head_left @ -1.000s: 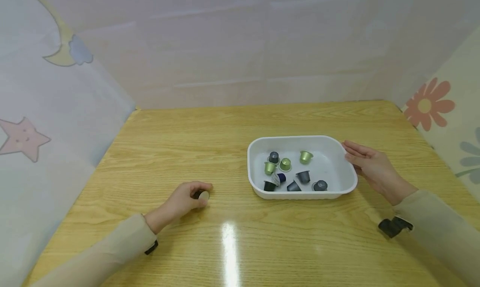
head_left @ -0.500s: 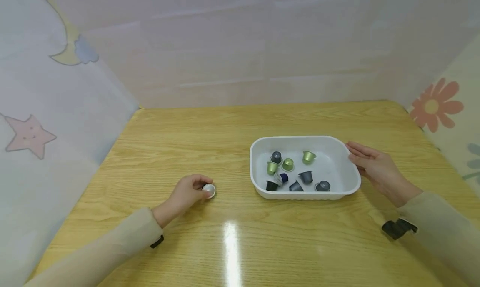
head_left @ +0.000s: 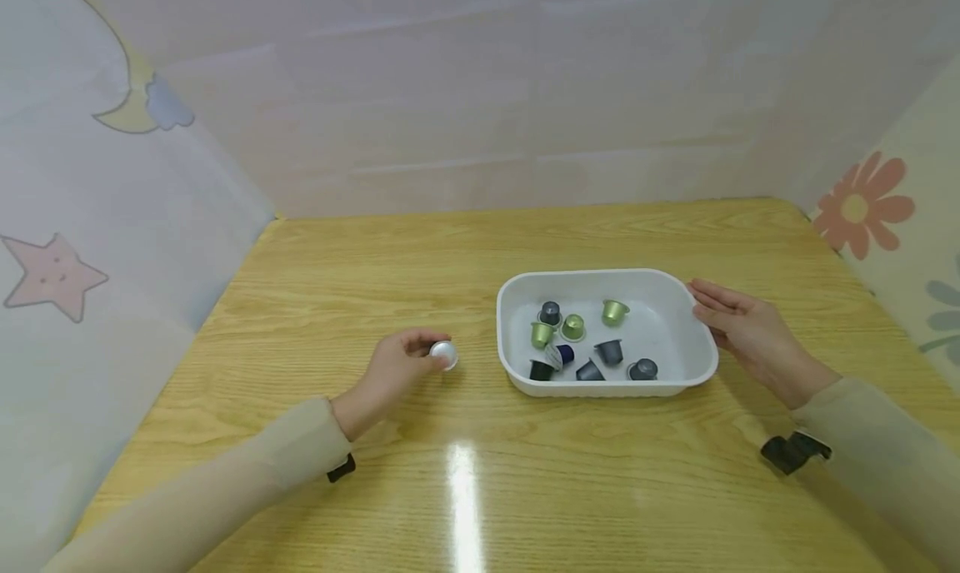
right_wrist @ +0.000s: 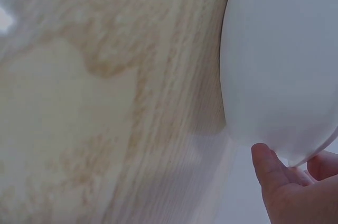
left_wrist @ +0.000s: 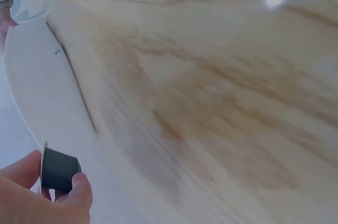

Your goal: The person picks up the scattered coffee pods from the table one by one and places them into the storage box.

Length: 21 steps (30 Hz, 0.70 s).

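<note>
My left hand [head_left: 397, 373] pinches a coffee capsule [head_left: 445, 356] between thumb and fingers, just left of the white plastic bin [head_left: 607, 389]. In the left wrist view the capsule [left_wrist: 59, 170] shows a dark grey body and a pale rim. Across the bin's right end, my right hand [head_left: 753, 340] rests with extended fingers against the outer wall, thumb at the rim. The right wrist view has a fingertip [right_wrist: 261, 151] right at the bin's smooth white side [right_wrist: 280, 65]. Inside the bin lie several capsules: green ones [head_left: 573, 327], dark grey ones [head_left: 610, 353], a black one and a purple one.
The bin stands on a wood-grain table [head_left: 360, 290], right of the middle. Pale cloth walls [head_left: 420, 98] enclose the table at the back and both sides. A light reflection [head_left: 465, 506] streaks the table's front.
My left hand has moved right and away from me, bringing the capsule closer to the bin. The right hand has stayed at the bin's end, and the capsules inside lie as before.
</note>
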{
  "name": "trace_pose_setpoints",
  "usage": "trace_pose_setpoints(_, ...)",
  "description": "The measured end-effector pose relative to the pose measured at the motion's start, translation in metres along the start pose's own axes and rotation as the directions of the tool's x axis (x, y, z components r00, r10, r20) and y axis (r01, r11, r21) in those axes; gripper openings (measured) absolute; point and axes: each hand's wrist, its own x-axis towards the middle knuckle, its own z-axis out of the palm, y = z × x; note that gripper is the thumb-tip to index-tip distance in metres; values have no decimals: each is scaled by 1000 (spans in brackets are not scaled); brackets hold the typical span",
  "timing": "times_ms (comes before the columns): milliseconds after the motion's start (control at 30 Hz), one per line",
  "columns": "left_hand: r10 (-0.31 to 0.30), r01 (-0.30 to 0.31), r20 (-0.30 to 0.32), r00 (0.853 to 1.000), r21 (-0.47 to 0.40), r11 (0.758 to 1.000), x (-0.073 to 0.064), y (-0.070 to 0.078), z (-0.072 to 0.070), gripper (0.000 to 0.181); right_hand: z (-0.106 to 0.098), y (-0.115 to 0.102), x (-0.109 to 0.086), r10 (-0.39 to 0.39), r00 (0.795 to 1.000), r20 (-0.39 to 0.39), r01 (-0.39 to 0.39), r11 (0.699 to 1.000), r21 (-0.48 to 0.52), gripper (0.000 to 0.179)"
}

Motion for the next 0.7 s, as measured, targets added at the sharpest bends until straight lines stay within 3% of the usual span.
trace_pose_setpoints(233,45,-49,-50,998,-81,995,11,14,13,35,-1,1,0,-1,1000,3,0,998,59,74)
trace_pose_setpoints(700,95,-97,-26,995,-151,984,25,41,25,34,1,-1,0,13,1000,-10,-13,1000,-12,72)
